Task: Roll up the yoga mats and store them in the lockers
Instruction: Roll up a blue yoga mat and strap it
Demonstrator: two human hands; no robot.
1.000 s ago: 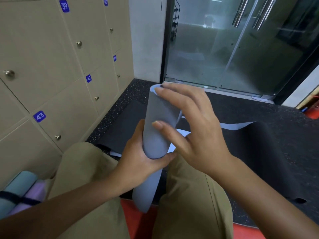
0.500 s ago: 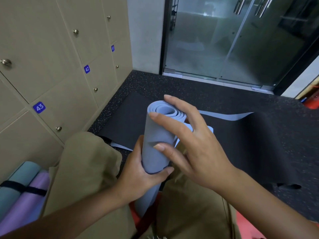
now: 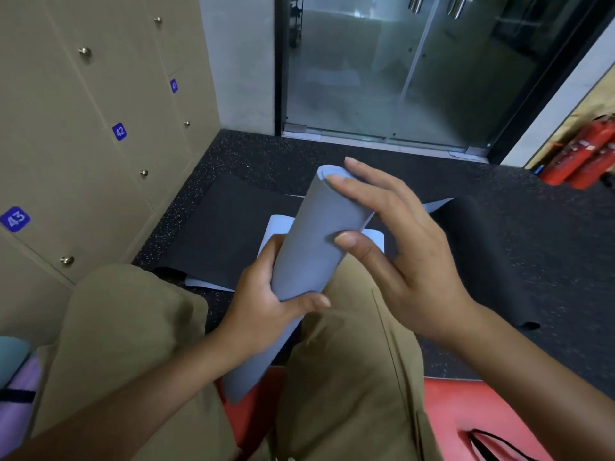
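A grey-blue yoga mat (image 3: pixel 316 241) is partly rolled into an upright, tilted tube between my knees. My left hand (image 3: pixel 266 301) grips the tube low down, fingers and thumb curled round it. My right hand (image 3: pixel 392 241) cups the upper part of the roll, thumb on its front and fingers over the top rim. The unrolled rest of the mat (image 3: pixel 499 254), black side up with a pale blue edge, trails over the floor to the right. Closed tan lockers (image 3: pixel 83 154) numbered 41, 42 and 43 line the left wall.
Two rolled mats, teal and purple (image 3: pixel 16 387), lie at the lower left by the lockers. A red surface (image 3: pixel 466 414) is under my legs. Red fire extinguishers (image 3: pixel 582 154) stand at the right wall. A glass door (image 3: pixel 399 68) closes off the far end.
The view has tilted down a little. The roll has turned so its open end points further away, and my right hand has shifted over the top rim.
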